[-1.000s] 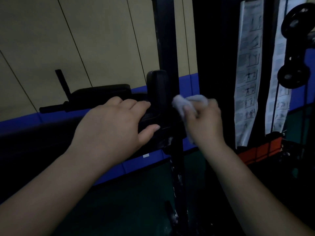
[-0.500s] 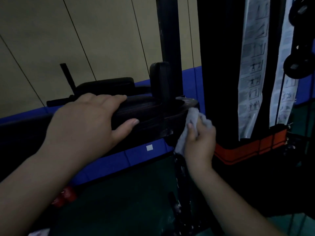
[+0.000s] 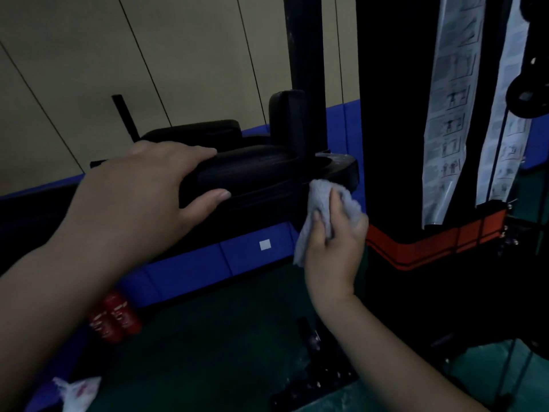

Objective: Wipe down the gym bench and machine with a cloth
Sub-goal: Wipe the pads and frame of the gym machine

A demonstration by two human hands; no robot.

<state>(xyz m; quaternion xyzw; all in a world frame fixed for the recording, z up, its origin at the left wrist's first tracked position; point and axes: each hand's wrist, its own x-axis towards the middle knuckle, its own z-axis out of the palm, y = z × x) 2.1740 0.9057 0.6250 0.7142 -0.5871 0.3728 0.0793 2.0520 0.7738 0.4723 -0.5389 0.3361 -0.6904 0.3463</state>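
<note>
A black padded arm rest [image 3: 255, 171] of the gym machine juts out from a black upright post [image 3: 303, 55]. My left hand [image 3: 142, 200] grips the pad, fingers over its top and thumb on its near side. My right hand [image 3: 335, 233] holds a crumpled light grey cloth [image 3: 320, 200] and presses it against the right end of the pad's black base [image 3: 341, 168], just below its rim. A second black pad [image 3: 196, 132] lies behind, and a small upright pad [image 3: 286, 117] stands by the post.
A black machine housing [image 3: 392, 114] with an orange band [image 3: 430, 245] stands right, hung with exercise charts [image 3: 448, 114]. Red canisters [image 3: 114, 319] and a white wrapper [image 3: 77, 391] lie on the green floor. The machine's base plate [image 3: 315, 382] sits below.
My right hand with the cloth has dropped from beside the upright post to the underside of the pad's right end. My left hand has slid left along the pad. The view has tilted downward.
</note>
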